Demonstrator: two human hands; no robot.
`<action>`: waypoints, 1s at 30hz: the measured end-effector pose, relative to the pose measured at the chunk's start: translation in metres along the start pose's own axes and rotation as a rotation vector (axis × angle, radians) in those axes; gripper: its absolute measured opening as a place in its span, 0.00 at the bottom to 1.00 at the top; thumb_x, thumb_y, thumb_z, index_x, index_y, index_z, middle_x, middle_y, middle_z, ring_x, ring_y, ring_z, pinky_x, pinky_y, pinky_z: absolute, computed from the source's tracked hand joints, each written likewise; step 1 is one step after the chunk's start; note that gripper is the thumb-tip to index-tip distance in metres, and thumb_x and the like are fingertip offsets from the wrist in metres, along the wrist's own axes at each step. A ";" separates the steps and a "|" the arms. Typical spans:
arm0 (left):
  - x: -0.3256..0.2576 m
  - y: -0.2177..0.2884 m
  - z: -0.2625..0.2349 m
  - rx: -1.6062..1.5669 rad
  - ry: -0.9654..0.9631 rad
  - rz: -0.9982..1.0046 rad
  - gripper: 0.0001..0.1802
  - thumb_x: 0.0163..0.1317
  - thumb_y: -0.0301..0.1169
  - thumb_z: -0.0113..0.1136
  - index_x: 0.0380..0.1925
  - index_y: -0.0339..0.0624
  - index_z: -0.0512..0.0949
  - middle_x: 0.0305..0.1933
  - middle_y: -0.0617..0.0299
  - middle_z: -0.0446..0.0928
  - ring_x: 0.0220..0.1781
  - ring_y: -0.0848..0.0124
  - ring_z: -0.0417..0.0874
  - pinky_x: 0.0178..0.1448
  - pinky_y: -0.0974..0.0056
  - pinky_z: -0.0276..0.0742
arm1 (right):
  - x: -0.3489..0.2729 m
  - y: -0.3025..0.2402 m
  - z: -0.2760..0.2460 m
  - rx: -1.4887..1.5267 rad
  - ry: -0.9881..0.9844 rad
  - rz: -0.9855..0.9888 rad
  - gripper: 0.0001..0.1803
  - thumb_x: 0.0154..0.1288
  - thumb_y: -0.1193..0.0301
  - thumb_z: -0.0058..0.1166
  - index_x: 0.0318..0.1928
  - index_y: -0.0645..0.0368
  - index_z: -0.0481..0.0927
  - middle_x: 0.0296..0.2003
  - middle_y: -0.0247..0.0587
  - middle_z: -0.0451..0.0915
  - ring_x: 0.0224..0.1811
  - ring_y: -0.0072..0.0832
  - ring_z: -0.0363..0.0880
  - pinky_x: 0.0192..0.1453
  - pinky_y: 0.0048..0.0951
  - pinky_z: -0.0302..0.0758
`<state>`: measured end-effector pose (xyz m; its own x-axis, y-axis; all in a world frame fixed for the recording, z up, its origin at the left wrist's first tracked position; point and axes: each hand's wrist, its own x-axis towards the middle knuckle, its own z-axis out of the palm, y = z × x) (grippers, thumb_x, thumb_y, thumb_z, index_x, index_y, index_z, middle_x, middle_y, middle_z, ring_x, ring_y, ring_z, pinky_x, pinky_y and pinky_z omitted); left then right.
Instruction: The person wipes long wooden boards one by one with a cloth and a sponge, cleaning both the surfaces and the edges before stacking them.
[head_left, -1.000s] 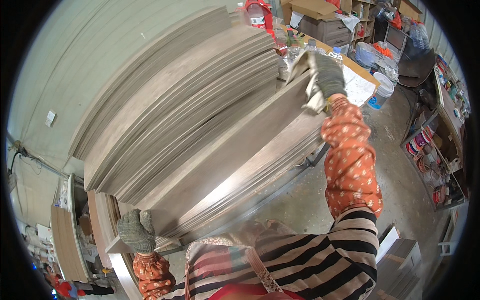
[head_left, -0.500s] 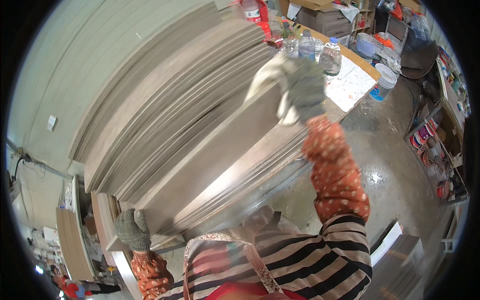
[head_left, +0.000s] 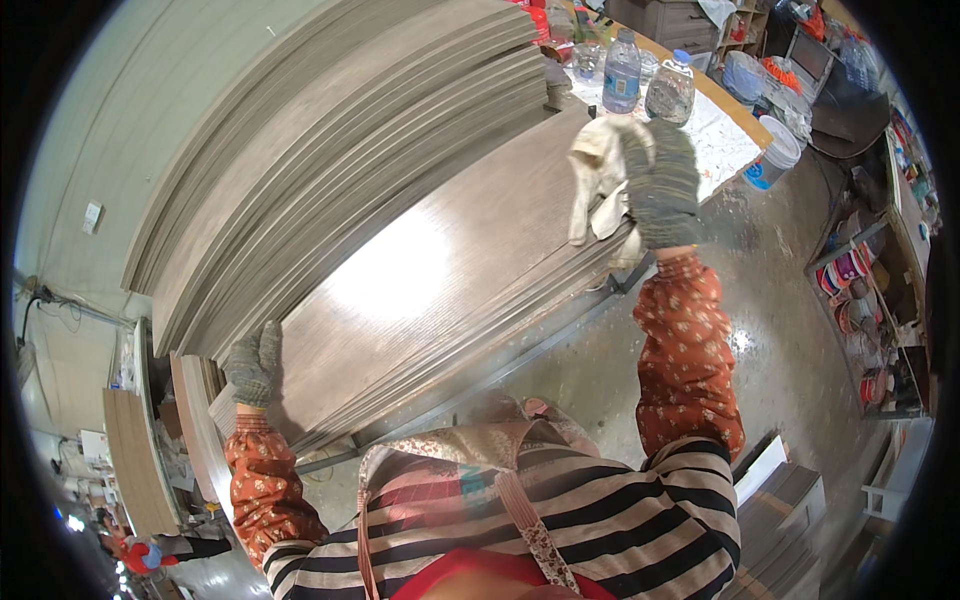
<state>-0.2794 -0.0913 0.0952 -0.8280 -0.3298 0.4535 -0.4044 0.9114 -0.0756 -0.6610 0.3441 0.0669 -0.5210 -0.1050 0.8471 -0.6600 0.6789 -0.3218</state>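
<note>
Presently, top board: long, grey-brown, lying flat on the front pile between both hands; glare hides its middle, so I cannot pass the surface there.
Cloth: cream, bunched on the board's right end, a loose fold hanging by the near edge. Judged risk – that fold could snag on the layered edges below and pull the board askew; trapped grit could score the face.
Bottles: two, clear, upright on the table, just beyond the right hand; an overlong forward stroke could tip them and wet the wood.
Rear boards: close-packed behind; a sideways knock could set them sliding.
Right hand: gloved, closed over the cloth, arm reaching well forward and outward.
Left hand: gloved, fingers extended and together at the board's left end, nothing visibly grasped; I cannot tell how hard it presses.
</note>
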 end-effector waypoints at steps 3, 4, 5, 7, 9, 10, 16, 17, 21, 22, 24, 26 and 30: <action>0.017 0.054 0.006 -0.032 -0.077 -0.004 0.14 0.63 0.39 0.55 0.37 0.40 0.81 0.32 0.47 0.79 0.34 0.48 0.79 0.39 0.50 0.72 | -0.025 -0.006 0.010 -0.172 -0.326 0.126 0.17 0.66 0.54 0.48 0.42 0.53 0.78 0.41 0.45 0.77 0.44 0.39 0.75 0.52 0.38 0.71; 0.017 0.063 0.009 -0.056 -0.011 0.052 0.14 0.64 0.39 0.54 0.38 0.40 0.80 0.33 0.47 0.79 0.35 0.49 0.79 0.40 0.50 0.72 | -0.030 -0.022 0.014 -0.227 -0.366 0.064 0.17 0.64 0.54 0.50 0.41 0.53 0.78 0.41 0.44 0.78 0.45 0.37 0.76 0.52 0.37 0.71; 0.020 0.070 0.019 -0.100 0.055 0.122 0.14 0.64 0.38 0.54 0.39 0.40 0.80 0.35 0.47 0.79 0.37 0.49 0.79 0.41 0.50 0.72 | -0.042 -0.031 0.014 -0.142 -0.310 -0.239 0.17 0.63 0.55 0.52 0.43 0.53 0.77 0.42 0.43 0.78 0.45 0.35 0.76 0.51 0.37 0.72; 0.028 0.074 0.035 -0.282 0.057 0.247 0.13 0.65 0.36 0.53 0.42 0.40 0.78 0.38 0.48 0.79 0.40 0.50 0.79 0.44 0.52 0.73 | -0.062 -0.072 0.018 0.159 -0.557 -0.364 0.20 0.64 0.55 0.52 0.49 0.54 0.75 0.45 0.42 0.77 0.48 0.30 0.75 0.53 0.35 0.74; 0.025 0.072 0.039 -0.247 -0.078 0.120 0.13 0.66 0.36 0.52 0.42 0.40 0.79 0.38 0.48 0.79 0.40 0.50 0.79 0.45 0.52 0.73 | -0.080 -0.131 0.014 0.307 -0.775 -0.441 0.21 0.65 0.55 0.51 0.52 0.54 0.74 0.46 0.43 0.77 0.49 0.27 0.75 0.52 0.33 0.76; 0.020 0.069 0.037 -0.219 -0.145 0.043 0.13 0.66 0.36 0.52 0.42 0.41 0.79 0.38 0.49 0.79 0.40 0.50 0.79 0.45 0.53 0.73 | -0.086 -0.169 0.002 0.309 -0.851 -0.500 0.21 0.66 0.55 0.50 0.52 0.54 0.75 0.45 0.43 0.76 0.47 0.26 0.76 0.50 0.32 0.77; 0.012 0.070 0.028 -0.292 -0.071 0.019 0.12 0.64 0.39 0.54 0.40 0.45 0.80 0.37 0.49 0.80 0.38 0.49 0.80 0.40 0.51 0.74 | -0.044 -0.137 -0.002 0.220 -1.231 -0.276 0.25 0.64 0.60 0.51 0.58 0.58 0.70 0.51 0.48 0.73 0.52 0.34 0.73 0.55 0.35 0.73; 0.019 0.078 0.024 -0.302 -0.055 0.016 0.12 0.64 0.40 0.54 0.40 0.45 0.80 0.37 0.49 0.80 0.37 0.49 0.80 0.40 0.51 0.74 | -0.070 -0.077 0.007 0.070 -1.015 -0.170 0.26 0.63 0.62 0.53 0.59 0.58 0.69 0.51 0.48 0.73 0.52 0.36 0.73 0.55 0.35 0.73; 0.013 0.064 0.034 -0.180 -0.099 0.000 0.15 0.63 0.42 0.55 0.40 0.44 0.80 0.35 0.50 0.80 0.35 0.50 0.80 0.39 0.51 0.75 | -0.030 -0.001 0.024 -0.012 -0.594 0.115 0.16 0.65 0.63 0.50 0.49 0.58 0.75 0.42 0.46 0.76 0.46 0.42 0.74 0.50 0.41 0.72; 0.013 0.059 0.038 -0.251 -0.059 0.021 0.17 0.63 0.44 0.54 0.40 0.43 0.80 0.34 0.50 0.80 0.35 0.51 0.80 0.39 0.51 0.75 | -0.025 -0.009 0.024 -0.102 -0.578 0.125 0.16 0.65 0.62 0.51 0.47 0.59 0.75 0.41 0.47 0.76 0.45 0.44 0.75 0.51 0.41 0.72; 0.009 0.057 0.045 -0.203 -0.021 0.026 0.20 0.64 0.47 0.51 0.40 0.43 0.80 0.36 0.53 0.80 0.37 0.52 0.81 0.40 0.51 0.77 | -0.036 -0.072 0.030 0.463 -0.690 0.282 0.18 0.66 0.60 0.51 0.48 0.61 0.75 0.43 0.49 0.76 0.48 0.46 0.74 0.53 0.42 0.71; 0.006 0.057 0.041 -0.317 0.006 0.027 0.20 0.64 0.47 0.52 0.48 0.45 0.76 0.42 0.51 0.79 0.42 0.53 0.81 0.41 0.52 0.78 | -0.061 -0.142 0.041 0.034 -0.528 -0.515 0.17 0.65 0.64 0.52 0.50 0.63 0.75 0.46 0.49 0.77 0.50 0.46 0.74 0.55 0.40 0.71; 0.016 0.097 0.013 -0.884 -0.052 0.161 0.28 0.54 0.44 0.64 0.55 0.50 0.72 0.51 0.49 0.73 0.55 0.56 0.76 0.55 0.52 0.73 | -0.081 -0.252 0.043 0.607 -0.800 -0.634 0.30 0.61 0.75 0.50 0.65 0.58 0.62 0.52 0.49 0.76 0.58 0.41 0.73 0.64 0.39 0.68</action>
<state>-0.3375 -0.0110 0.0839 -0.8741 -0.1727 0.4541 0.1469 0.7969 0.5859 -0.4756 0.1503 0.0616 -0.0568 -0.8685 0.4925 -0.9583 -0.0910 -0.2709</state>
